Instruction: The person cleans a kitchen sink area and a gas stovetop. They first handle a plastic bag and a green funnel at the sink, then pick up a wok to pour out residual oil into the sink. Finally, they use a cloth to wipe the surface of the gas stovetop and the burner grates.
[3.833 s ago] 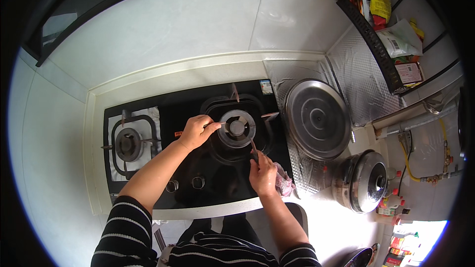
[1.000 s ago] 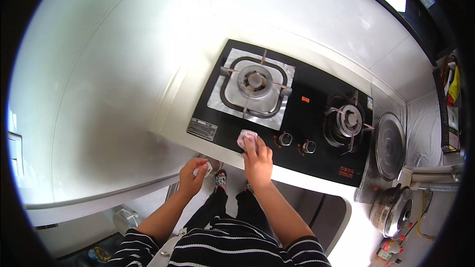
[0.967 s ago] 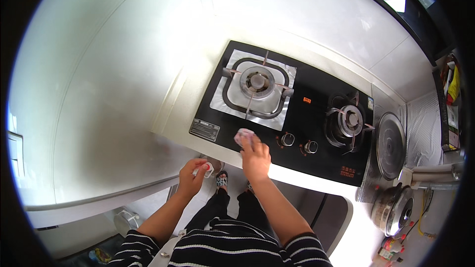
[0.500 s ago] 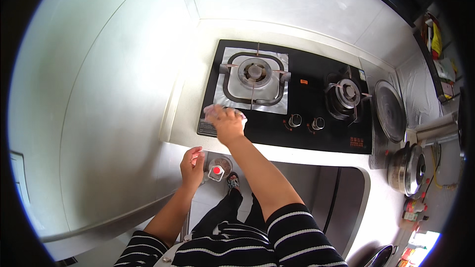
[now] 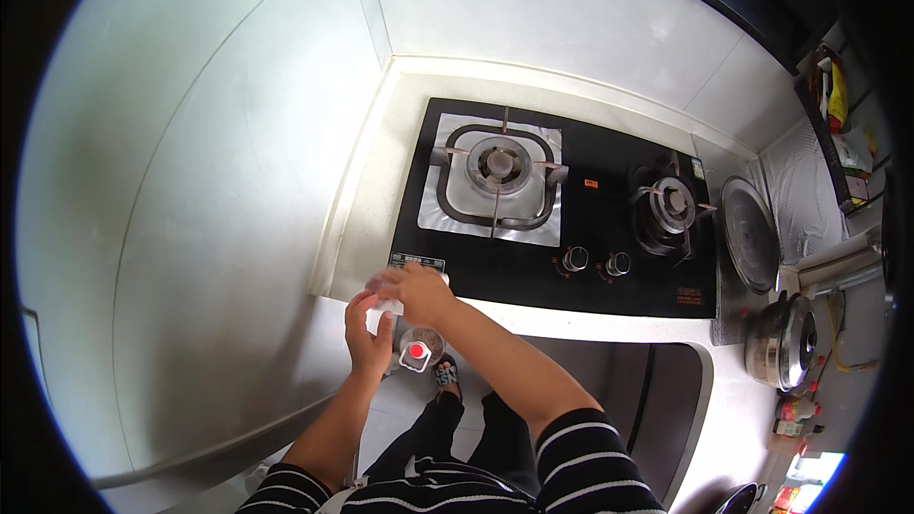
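Observation:
My right hand (image 5: 424, 293) rests at the counter's front edge, by the front left corner of the black glass gas hob (image 5: 600, 228), closed on a pale crumpled cloth (image 5: 383, 283). My left hand (image 5: 367, 341) is just below it, off the counter's edge, and grips a small clear bottle with a red cap (image 5: 416, 352). The two hands almost touch. A white scrap shows between the left hand's thumb and fingers.
The hob has a left burner on a foil liner (image 5: 495, 176), a right burner (image 5: 669, 205) and two knobs (image 5: 592, 262). To the right stand a round metal lid (image 5: 749, 233), a lidded pot (image 5: 784, 347) and small bottles (image 5: 790, 411). White tiled walls rise behind and to the left.
My right hand with the cloth has slid left along the hob's front edge, from near the knobs to its front left corner. My left hand has stayed low with the bottle.

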Available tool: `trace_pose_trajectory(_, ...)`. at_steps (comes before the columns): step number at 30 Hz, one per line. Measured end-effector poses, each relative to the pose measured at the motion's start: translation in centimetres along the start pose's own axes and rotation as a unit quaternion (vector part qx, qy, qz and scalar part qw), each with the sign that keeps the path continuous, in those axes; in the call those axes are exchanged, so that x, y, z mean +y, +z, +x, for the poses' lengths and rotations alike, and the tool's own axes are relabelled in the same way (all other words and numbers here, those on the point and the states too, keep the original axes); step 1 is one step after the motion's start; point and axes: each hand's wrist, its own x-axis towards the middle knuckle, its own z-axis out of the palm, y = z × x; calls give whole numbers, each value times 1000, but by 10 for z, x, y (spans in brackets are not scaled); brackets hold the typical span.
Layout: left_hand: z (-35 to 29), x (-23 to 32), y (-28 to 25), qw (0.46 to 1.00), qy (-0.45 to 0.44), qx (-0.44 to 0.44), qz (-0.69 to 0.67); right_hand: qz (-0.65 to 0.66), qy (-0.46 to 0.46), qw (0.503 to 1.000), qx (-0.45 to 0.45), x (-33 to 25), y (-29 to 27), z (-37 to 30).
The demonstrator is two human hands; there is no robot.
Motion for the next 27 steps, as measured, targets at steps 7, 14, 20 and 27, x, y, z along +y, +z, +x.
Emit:
trace_pose_trajectory(7, 14, 12, -11, 999, 24, 2, -30, -162, 274, 896, 309, 52, -34, -88)
trace_pose_trajectory(14, 27, 31, 24, 973, -111, -15, -204, 182, 161, 934, 260, 16, -18, -45)
trace_pose_trajectory(20, 64, 73, 20, 769, -351, -263, -465, 811, 236, 516, 144, 12, -64, -71)
trace_pose_trajectory(27, 84, 59, 10, 870, -235, -141, -410, 739, 309, 548, 242, 29, -73, -101)
